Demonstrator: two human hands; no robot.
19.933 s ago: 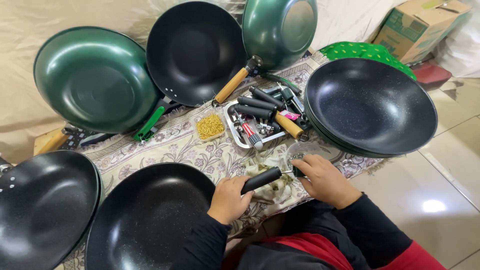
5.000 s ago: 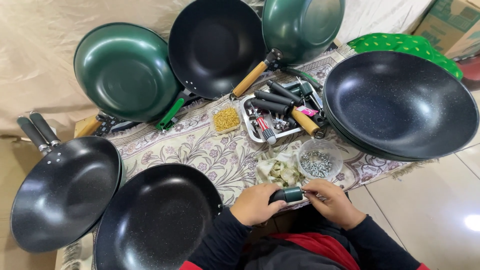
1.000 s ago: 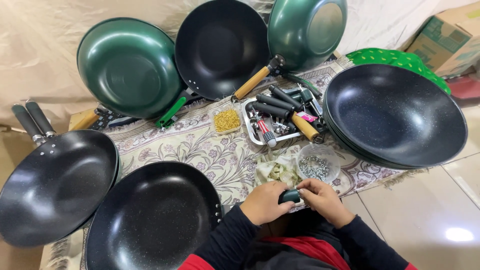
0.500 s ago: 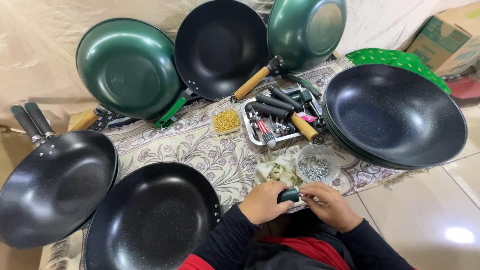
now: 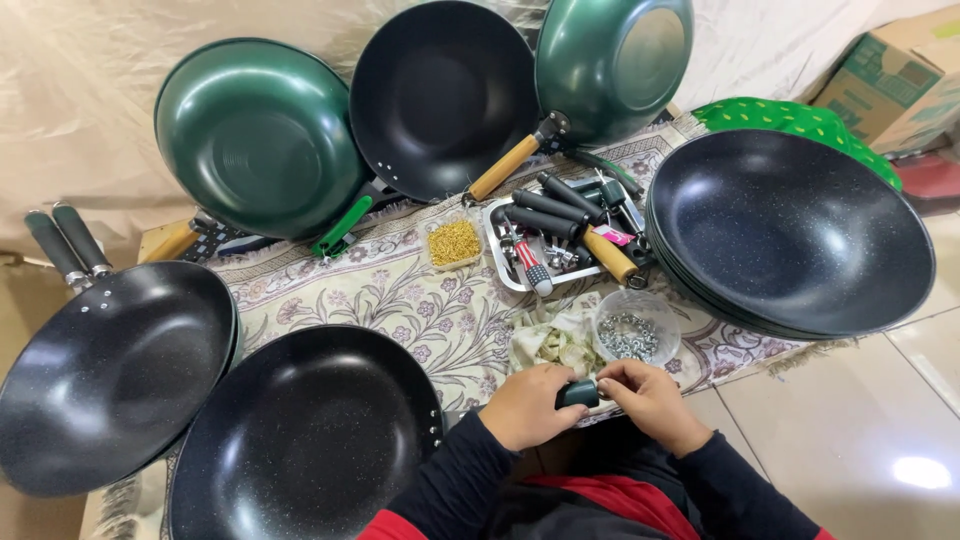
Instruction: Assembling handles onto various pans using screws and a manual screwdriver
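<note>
Little has moved since half a second ago: the right hand (image 5: 650, 398) has drawn slightly closer to the handle (image 5: 578, 393), its fingertips now pinching at the handle's right end. The left hand (image 5: 530, 405) stays curled round the dark handle at the near edge of the bench (image 5: 380, 290). The screw bowl (image 5: 632, 330) sits just beyond, unmoved, and the near pan (image 5: 300, 440) lies left of the hands.

Smooth dark green plastic handle (image 5: 578, 393) under my fingertips, speckled matt non-stick black pan (image 5: 300, 440) beside it, glossy green enamelled pan (image 5: 258, 135), pale wooden handle (image 5: 504, 168), shiny metal screws (image 5: 628, 336) in clear plastic tub, woven floral cloth (image 5: 390, 290), cardboard box (image 5: 885, 80)
</note>
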